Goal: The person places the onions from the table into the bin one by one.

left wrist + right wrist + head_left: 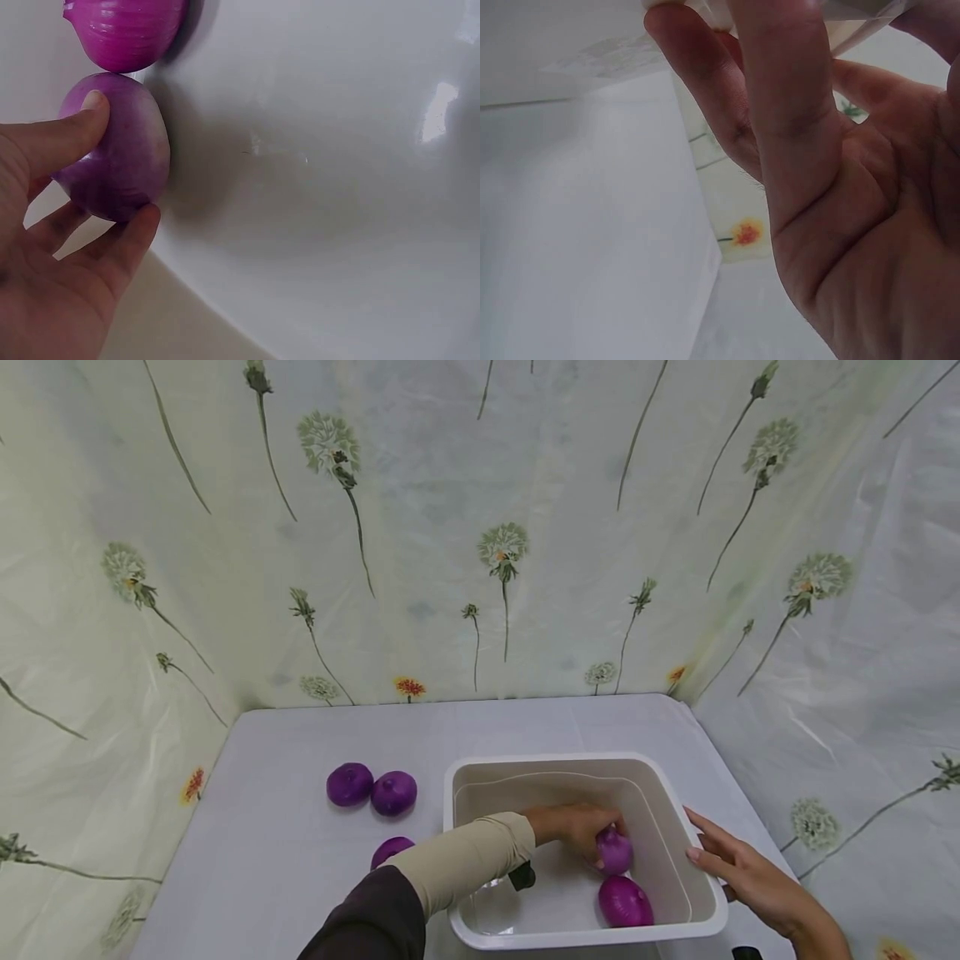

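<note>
sleeve (375, 910), head view only; left hand (60, 281) pinches onion (124, 154), right hand (757, 877) loosely touches tub (555, 789).

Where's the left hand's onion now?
Head view: the held onion is inside the white bin, toward its right side, in the left hand, just beyond the magenta onion.

A sleeve (474, 860) hides the lower part of an onion (388, 849) on the table (277, 835), whose near edge runs out of the head view. In the tub (585, 939), the left hand (579, 828) covers one side of a second onion (617, 852); a third onion (127, 34) is cropped atop the left wrist view. A dark object (746, 952) at the head view's bottom edge defies identification. The right hand (757, 878) loses a fingertip to the right wrist view's upper edge.
</note>
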The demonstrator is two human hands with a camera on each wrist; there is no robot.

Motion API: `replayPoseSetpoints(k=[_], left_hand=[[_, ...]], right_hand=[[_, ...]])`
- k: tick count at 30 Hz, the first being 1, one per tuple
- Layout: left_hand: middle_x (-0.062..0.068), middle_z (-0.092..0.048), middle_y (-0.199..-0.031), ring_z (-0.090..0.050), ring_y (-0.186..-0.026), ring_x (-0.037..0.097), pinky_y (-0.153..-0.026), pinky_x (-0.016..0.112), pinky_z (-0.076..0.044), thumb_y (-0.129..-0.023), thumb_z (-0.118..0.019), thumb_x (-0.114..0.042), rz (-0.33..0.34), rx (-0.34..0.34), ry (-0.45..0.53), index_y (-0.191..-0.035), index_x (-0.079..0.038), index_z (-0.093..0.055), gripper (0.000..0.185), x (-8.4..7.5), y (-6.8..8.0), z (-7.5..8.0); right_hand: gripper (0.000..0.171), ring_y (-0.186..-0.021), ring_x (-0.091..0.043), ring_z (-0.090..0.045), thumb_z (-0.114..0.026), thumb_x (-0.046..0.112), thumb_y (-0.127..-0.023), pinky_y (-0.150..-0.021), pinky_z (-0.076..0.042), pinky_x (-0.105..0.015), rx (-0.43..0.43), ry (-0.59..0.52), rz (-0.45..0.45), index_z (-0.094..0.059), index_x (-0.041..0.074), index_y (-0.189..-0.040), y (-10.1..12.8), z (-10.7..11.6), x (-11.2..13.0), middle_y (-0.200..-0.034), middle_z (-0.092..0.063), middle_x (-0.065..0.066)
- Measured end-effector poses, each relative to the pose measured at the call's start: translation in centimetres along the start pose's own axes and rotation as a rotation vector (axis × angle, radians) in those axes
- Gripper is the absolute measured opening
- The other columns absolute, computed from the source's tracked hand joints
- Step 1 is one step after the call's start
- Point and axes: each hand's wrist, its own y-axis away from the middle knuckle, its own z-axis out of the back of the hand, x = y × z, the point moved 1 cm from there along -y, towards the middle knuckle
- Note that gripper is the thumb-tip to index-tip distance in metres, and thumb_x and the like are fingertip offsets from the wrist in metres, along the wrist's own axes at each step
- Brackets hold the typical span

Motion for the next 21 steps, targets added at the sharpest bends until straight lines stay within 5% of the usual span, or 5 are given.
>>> replayPoseSetpoints(k=[13,21], left_hand=[[-0.005,-0.056,-0.131,-0.05,-0.117,0.004,-0.094,0.013,-0.043,-0.084,-0.082,-0.021,0.067,0.012,-0.009,-0.139,-0.022,-0.047,0.065,0.6,0.8,-0.2],[-0.003,-0.055,-0.141,-0.051,-0.127,0.005,-0.105,0.015,-0.039,-0.091,-0.073,-0.033,0.01,0.019,-0.103,-0.15,-0.019,-0.043,0.068,0.4,1.8,3.1]], right_hand=[[0.061,-0.111,-0.031,-0.068,-0.03,0.016,-0.111,-0.079,-0.057,-0.059,0.025,-0.003,-0.007,0.002,0.025,-0.161,-1.2,-0.5,-0.2,-0.133,-0.061,0.017],[0.061,-0.109,-0.028,-0.069,-0.031,0.017,-0.111,-0.079,-0.058,-0.057,0.009,0.017,-0.029,0.002,0.031,-0.161,-1.6,-0.4,-0.5,-0.13,-0.063,0.018]])
